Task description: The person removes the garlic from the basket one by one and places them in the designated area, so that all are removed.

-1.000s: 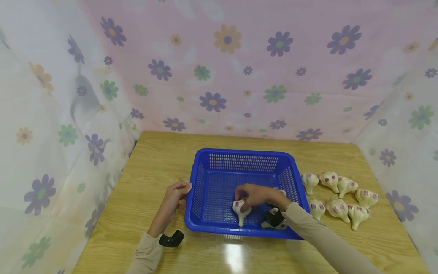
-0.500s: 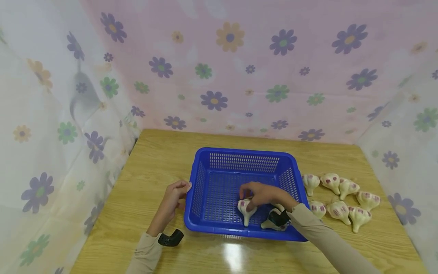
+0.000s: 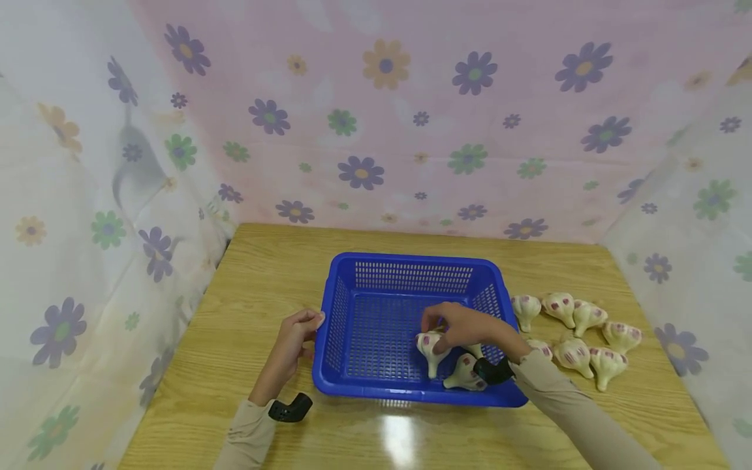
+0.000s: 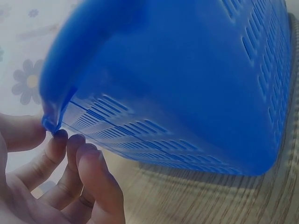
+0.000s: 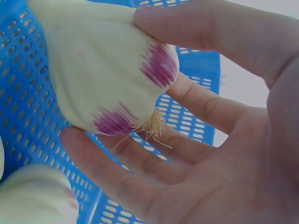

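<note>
My left hand point(image 3: 294, 336) pinches the left rim of a blue perforated plastic basket point(image 3: 411, 395); in the left wrist view thumb and fingertips meet at the edge of the basket point(image 4: 187, 84). Inside the basket, my right hand point(image 3: 464, 323) holds a garlic bulb point(image 3: 430, 352), white with purple patches, its stem toward me. The right wrist view shows thumb above and fingers below this garlic bulb point(image 5: 103, 70), with its root tuft facing the palm. Beside it in the basket lies another garlic bulb point(image 3: 465, 373); one more is partly hidden under my right hand.
Several more garlic bulbs point(image 3: 572, 356) lie in two rough rows on the wooden table point(image 3: 264, 274), right of the basket. A floral cloth point(image 3: 376, 130) stands behind the table and along both sides. Black devices point(image 3: 290, 409) sit at both wrists.
My right hand has carried the held garlic bulb a little rightward inside the basket, toward the other bulbs. The left hand keeps its grip on the rim. The head view has shifted slightly.
</note>
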The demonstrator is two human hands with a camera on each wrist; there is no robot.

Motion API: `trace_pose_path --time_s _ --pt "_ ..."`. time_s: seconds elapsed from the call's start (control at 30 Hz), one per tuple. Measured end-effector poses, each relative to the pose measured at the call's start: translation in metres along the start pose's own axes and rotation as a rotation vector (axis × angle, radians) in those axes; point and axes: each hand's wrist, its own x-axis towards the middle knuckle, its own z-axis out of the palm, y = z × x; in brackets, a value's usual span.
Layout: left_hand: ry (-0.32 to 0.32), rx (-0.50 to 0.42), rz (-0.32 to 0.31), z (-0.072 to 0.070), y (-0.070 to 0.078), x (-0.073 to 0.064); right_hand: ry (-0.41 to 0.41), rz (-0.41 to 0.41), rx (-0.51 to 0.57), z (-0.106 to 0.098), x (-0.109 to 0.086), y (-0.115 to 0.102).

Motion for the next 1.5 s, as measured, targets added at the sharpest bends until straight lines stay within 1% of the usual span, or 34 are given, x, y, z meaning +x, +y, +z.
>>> trace_pose_path --time_s 0.13,0.33,0.57,0.7,0.9,1.13,1.33,1.5 --pt "0.009 0.000 0.008 -0.001 -0.003 0.001 0.012 -0.004 0.007 -0.004 -0.007 -0.001" --pt "0.040 0.007 0.005 -0.004 -0.004 0.001 0.054 -0.023 -0.049 -0.013 -0.017 -0.004" --pt "0.053 0.015 -0.007 -0.004 -0.006 0.001 0.098 -0.022 -0.039 -0.021 -0.033 -0.001" --pt "0.048 0.006 -0.002 -0.004 -0.006 0.000 0.120 -0.017 -0.043 -0.025 -0.041 0.001" --pt "0.039 -0.008 0.004 -0.004 -0.006 0.000 0.119 -0.013 -0.021 -0.030 -0.050 0.003" --pt "0.035 -0.012 0.003 -0.003 -0.006 0.000 0.134 -0.008 -0.004 -0.032 -0.059 0.011" --pt "0.023 -0.007 0.013 -0.002 -0.006 0.001 0.136 -0.006 0.010 -0.031 -0.064 0.013" --pt "0.015 -0.010 0.024 0.000 -0.005 0.001 0.132 0.007 0.023 -0.029 -0.064 0.014"
